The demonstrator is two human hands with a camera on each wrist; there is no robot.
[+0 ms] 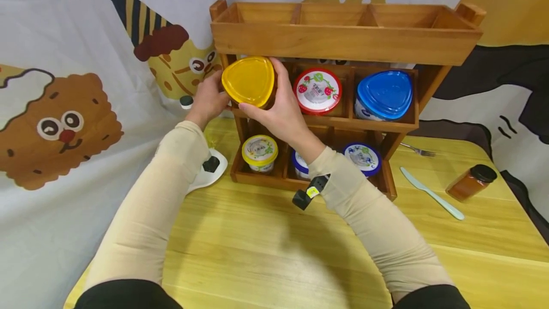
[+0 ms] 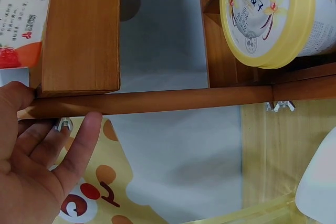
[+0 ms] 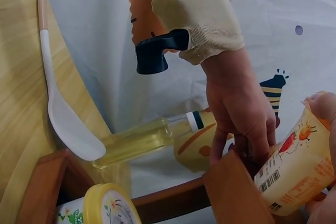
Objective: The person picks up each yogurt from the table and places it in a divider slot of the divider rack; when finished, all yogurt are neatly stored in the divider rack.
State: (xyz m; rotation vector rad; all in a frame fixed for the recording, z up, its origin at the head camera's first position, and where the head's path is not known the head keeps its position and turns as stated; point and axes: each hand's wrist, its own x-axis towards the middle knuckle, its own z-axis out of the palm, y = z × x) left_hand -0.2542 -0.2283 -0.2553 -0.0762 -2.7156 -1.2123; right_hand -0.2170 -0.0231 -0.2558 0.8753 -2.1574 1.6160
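Note:
A tub with a rounded-triangle yellow lid (image 1: 249, 81) sits tilted at the left of the rack's middle shelf. My right hand (image 1: 280, 108) grips its right side, thumb at the front. In the right wrist view the tub's side (image 3: 299, 166) shows fruit print and a barcode. My left hand (image 1: 210, 98) is at the left end of the wooden rack (image 1: 343, 44). In the left wrist view, the left hand (image 2: 39, 177) holds the rack's side post (image 2: 173, 100), thumb on one side and fingers on the other, beside a wing nut.
A red-rimmed tub (image 1: 318, 91) and blue-lidded tub (image 1: 384, 94) share the middle shelf. Below are a yellow-rimmed tub (image 1: 259, 152) and blue-rimmed tubs. A white spoon (image 1: 216, 166) and oil bottle (image 3: 136, 142) lie left; a knife (image 1: 431, 193), fork (image 1: 418, 149) and jar (image 1: 471, 182) right.

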